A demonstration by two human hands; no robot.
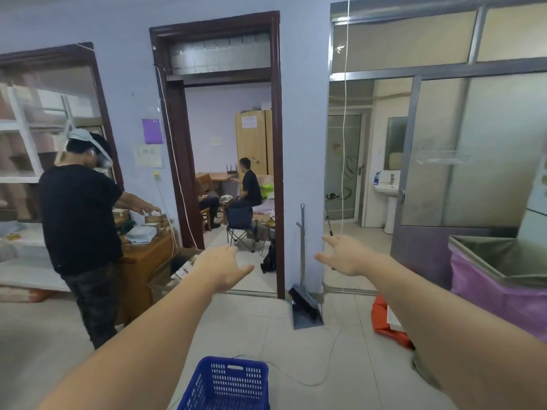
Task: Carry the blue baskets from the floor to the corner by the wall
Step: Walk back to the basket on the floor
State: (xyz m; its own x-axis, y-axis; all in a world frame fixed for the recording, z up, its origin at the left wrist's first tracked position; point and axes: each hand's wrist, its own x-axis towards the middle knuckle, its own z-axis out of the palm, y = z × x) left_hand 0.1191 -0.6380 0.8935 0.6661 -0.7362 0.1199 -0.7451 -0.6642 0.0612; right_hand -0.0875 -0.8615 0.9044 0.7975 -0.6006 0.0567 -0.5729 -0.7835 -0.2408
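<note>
A blue plastic basket [228,383] with slotted walls and a handle cutout stands on the tiled floor at the bottom centre, partly cut off by the frame edge. Both my arms stretch forward above it. My left hand [222,269] is open with fingers spread, holding nothing. My right hand [346,255] is likewise open and empty, palm turned inward. Neither hand touches the basket, which lies well below and nearer to me than both hands.
A person in black [80,220] stands at a wooden desk [148,255] on the left. A grey dustpan [306,309] leans on the wall between two doorways. A bin with a purple liner [497,279] sits right, an orange bag [384,321] beside it. A white cable [313,377] crosses the floor.
</note>
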